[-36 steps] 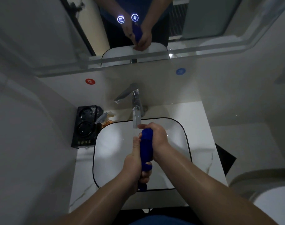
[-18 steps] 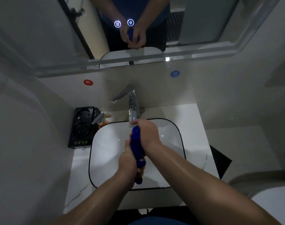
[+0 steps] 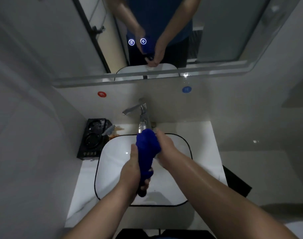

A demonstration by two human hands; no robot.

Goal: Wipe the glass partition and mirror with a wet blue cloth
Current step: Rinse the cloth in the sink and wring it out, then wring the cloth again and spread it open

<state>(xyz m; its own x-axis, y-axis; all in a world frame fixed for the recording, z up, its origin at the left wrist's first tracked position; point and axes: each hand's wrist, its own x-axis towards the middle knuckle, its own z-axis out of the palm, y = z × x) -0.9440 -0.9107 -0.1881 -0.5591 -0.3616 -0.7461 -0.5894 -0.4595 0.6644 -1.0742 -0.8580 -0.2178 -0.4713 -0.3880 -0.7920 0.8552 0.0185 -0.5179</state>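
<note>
A blue cloth (image 3: 146, 152), rolled into a thick twist, is held upright over the white basin (image 3: 112, 163). My left hand (image 3: 131, 171) grips its lower end. My right hand (image 3: 166, 147) holds its upper part, where the cloth bulges loose just under the tap spout. The mirror (image 3: 224, 31) hangs on the wall above and reflects both arms and the cloth. Two lit round touch buttons (image 3: 137, 42) glow on the mirror. The glass partition cannot be made out with certainty.
A chrome tap (image 3: 143, 116) stands behind the basin on the white counter (image 3: 204, 144). A black tray (image 3: 93, 138) sits at the counter's left, with a small packet (image 3: 111, 131) beside it. Red (image 3: 101, 94) and blue (image 3: 186, 89) round stickers mark the wall. Walls close in left and right.
The tight twist has loosened at its top, which now bulges out of my right hand. Both hands stay over the basin below the tap.
</note>
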